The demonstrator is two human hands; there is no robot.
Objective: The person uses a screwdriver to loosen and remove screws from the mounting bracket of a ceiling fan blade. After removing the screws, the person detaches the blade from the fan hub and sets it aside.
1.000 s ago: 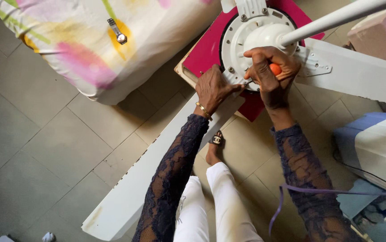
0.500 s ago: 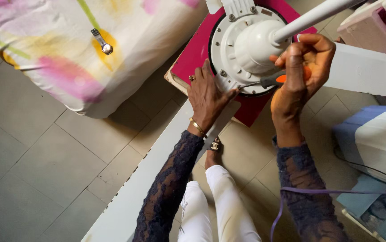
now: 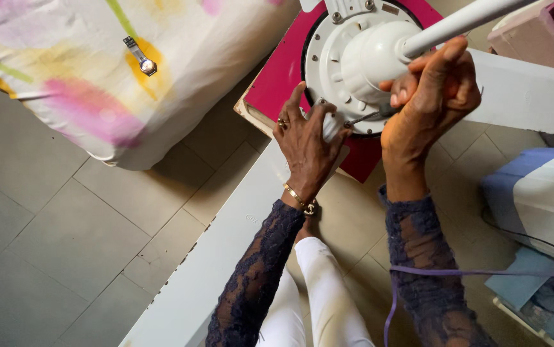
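Grey tiled floor (image 3: 45, 257) fills the lower left, and over it at the top left lies a white mattress with pink, yellow and green blotches (image 3: 180, 71), a small silver wristwatch (image 3: 141, 59) resting on its cover. Across the middle runs a long white fan blade (image 3: 219, 257), slanting from the bottom edge up to the hub, with the person's white-trousered legs (image 3: 315, 295) just beside it. A second white blade (image 3: 527, 93) reaches off to the right. At the top sits the round white ceiling-fan motor housing (image 3: 360, 58), lying on a magenta flat box (image 3: 277, 77), its white rod (image 3: 463, 22) pointing up and right. A blue and white striped cloth bundle (image 3: 540, 199) lies at the right, and a pinkish plastic crate (image 3: 540, 32) shows in the upper right corner.

Left hand (image 3: 306, 144), in a dark lace sleeve with a gold bracelet, is spread flat, fingers (image 3: 293, 103) open, pressing on the blade root right at the housing rim, holding nothing. Right hand (image 3: 434, 96) is curled closed around the handle of a slim metal screwdriver (image 3: 367, 117), its tip touching the housing edge next to the left hand. A thin purple cord (image 3: 482, 273) crosses the right sleeve.
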